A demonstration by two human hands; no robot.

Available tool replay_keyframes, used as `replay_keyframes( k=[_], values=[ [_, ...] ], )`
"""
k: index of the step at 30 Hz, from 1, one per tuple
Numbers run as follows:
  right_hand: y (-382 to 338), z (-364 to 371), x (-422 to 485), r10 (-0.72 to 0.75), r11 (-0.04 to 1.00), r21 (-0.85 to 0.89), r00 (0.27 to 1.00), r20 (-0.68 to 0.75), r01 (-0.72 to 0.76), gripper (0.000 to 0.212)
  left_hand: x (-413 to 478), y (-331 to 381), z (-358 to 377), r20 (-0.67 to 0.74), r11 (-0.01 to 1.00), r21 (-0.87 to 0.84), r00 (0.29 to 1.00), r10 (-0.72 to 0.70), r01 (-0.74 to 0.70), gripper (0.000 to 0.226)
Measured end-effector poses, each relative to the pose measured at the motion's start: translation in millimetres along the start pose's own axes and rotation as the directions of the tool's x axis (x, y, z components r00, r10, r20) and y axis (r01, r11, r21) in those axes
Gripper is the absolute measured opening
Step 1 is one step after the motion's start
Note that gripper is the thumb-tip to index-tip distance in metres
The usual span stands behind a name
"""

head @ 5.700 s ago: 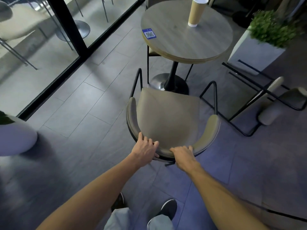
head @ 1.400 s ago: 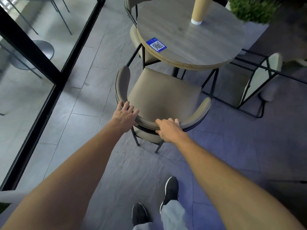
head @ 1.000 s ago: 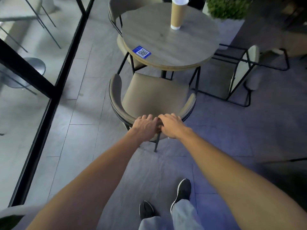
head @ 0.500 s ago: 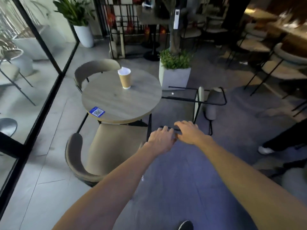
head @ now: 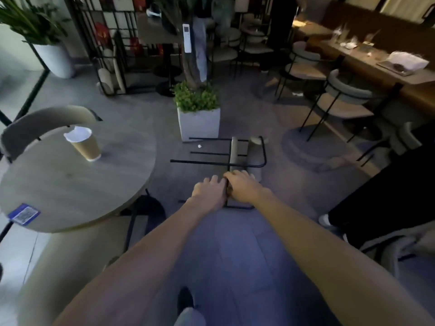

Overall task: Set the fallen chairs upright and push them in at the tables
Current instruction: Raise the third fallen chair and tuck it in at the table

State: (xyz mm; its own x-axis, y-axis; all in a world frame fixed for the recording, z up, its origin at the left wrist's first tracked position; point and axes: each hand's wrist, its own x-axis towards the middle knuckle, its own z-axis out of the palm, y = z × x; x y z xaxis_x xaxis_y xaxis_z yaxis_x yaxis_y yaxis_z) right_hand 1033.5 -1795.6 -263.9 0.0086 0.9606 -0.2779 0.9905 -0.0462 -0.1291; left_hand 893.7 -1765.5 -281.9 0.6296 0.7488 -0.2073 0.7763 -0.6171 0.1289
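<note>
Black metal legs point left toward the round table (head: pixel 70 184), and that tells you how the fallen chair (head: pixel 237 158) lies: on its side on the floor, straight ahead of you, just in front of the white planter (head: pixel 200 124). Its seat stands on edge, its padded back is on the right, and its long axis runs left to right across your line of sight.

Your hands are out in front, side by side and nearly touching. Your left hand (head: pixel 208 192) and right hand (head: pixel 244 187) are both at the near part of the frame, where a thin black bar runs between them. The fingers curl down over it, but whether either hand has truly closed on the metal cannot be told from this angle.

Both hands are about equally near. The right one sits closer to the seat and back, the heavier end; the left is closer to the legs.

To stand the chair up, you would probably roll it about that left-right axis, lifting the seat end so the legs swing down to the floor. Then it needs turning and sliding left, since the table is well off to that side. Mind the paper cup (head: pixel 83 143) on the table when you push in, and the planter just behind the frame.
</note>
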Motion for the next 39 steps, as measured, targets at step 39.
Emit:
replay_keyframes(
  k=[39],
  values=[
    [549, -91, 516, -0.178, 0.966, -0.12, 0.922, 0.345, 0.231, 0.055, 701, 140, -8, 0.291, 0.905, -0.108, 0.883, -0.367, 0.412, 0.051]
  ],
)
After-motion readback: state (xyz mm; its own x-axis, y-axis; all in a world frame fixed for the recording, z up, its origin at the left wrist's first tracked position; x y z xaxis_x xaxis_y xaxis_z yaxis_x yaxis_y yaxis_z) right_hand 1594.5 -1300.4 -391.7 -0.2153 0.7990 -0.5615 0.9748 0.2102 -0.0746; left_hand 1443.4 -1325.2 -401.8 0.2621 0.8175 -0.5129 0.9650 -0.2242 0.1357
